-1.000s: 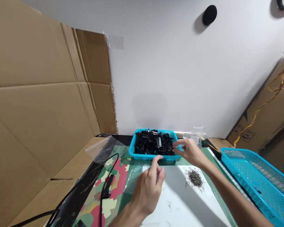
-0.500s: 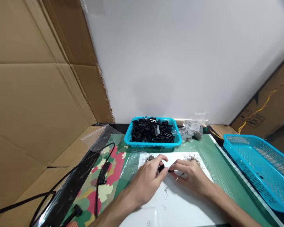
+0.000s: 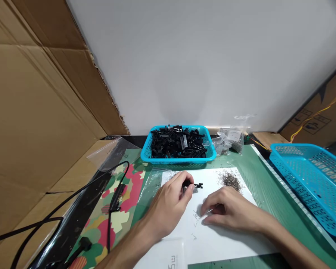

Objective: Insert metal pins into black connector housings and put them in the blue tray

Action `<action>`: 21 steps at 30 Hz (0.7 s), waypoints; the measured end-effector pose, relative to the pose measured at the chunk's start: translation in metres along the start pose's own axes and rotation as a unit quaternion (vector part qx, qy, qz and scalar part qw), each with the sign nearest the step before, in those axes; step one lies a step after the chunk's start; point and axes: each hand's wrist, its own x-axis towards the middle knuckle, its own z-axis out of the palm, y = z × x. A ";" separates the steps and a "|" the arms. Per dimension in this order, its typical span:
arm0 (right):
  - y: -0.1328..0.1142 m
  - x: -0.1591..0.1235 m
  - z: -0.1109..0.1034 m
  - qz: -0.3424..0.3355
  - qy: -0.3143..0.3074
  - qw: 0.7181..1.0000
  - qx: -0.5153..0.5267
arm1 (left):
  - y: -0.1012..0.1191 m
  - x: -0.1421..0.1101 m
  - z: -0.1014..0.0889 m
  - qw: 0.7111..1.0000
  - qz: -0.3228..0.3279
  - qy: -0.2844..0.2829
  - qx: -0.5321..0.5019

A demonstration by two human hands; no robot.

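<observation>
My left hand (image 3: pixel 172 200) pinches a narrow black plastic part (image 3: pixel 198 185) over the white paper (image 3: pixel 212 246); its slotted end sticks out to the right, and the fingers cover the rest. Close by on the right, my right hand (image 3: pixel 229 211) is low over the paper, thumb and fingertips nearly together. A small pale glint shows between them, too blurred to name. Beside those fingertips lie a few thin wire-like metal bits (image 3: pixel 195 218). A pile of similar tiny metal pieces (image 3: pixel 231 181) sits behind my right hand; another small heap is partly hidden behind my left hand.
A blue basket (image 3: pixel 178 161) full of black plastic parts stands at the back. Plastic bags (image 3: pixel 232 140) lie beside it. Another blue basket (image 3: pixel 310 175) is on the right. Black cables (image 3: pixel 72 194) cross the left side, near a cardboard wall (image 3: pixel 39 112).
My hands have moved apart: the right hand drew back toward the loose metal bits, while the left keeps the black part, now showing more of its end. The view has tilted slightly.
</observation>
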 end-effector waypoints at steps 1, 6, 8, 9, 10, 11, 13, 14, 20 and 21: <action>-0.001 0.000 0.001 0.002 -0.004 1.000 0.000 | 0.000 0.000 0.000 1.000 0.003 0.003 -0.002; -0.002 0.002 0.001 -0.009 -0.006 1.000 -0.002 | -0.001 0.000 0.000 1.000 0.011 0.013 -0.019; -0.003 0.001 0.000 -0.011 -0.009 1.000 0.027 | -0.002 0.000 0.000 1.000 0.005 0.011 -0.029; -0.003 0.000 -0.001 -0.007 -0.011 0.999 0.052 | -0.002 0.000 0.000 0.999 0.001 0.008 -0.036; -0.004 -0.001 -0.002 0.000 -0.012 0.997 0.083 | -0.002 0.000 0.000 0.999 -0.001 0.006 -0.044; -0.004 -0.002 -0.004 0.008 -0.011 0.993 0.118 | -0.002 0.001 0.000 0.999 -0.003 0.005 -0.054; -0.005 -0.004 -0.007 0.021 0.005 0.981 0.194 | -0.001 0.001 0.000 0.997 -0.007 0.007 -0.076; -0.005 -0.005 -0.009 0.022 0.020 0.973 0.231 | -0.001 0.001 0.000 0.996 -0.008 0.009 -0.087; -0.001 -0.006 -0.014 -0.036 0.091 0.921 0.378 | 0.003 0.000 -0.005 0.990 -0.007 0.010 -0.141; 0.000 -0.005 -0.014 -0.040 0.100 0.917 0.383 | 0.003 -0.001 -0.005 0.989 -0.013 0.008 -0.147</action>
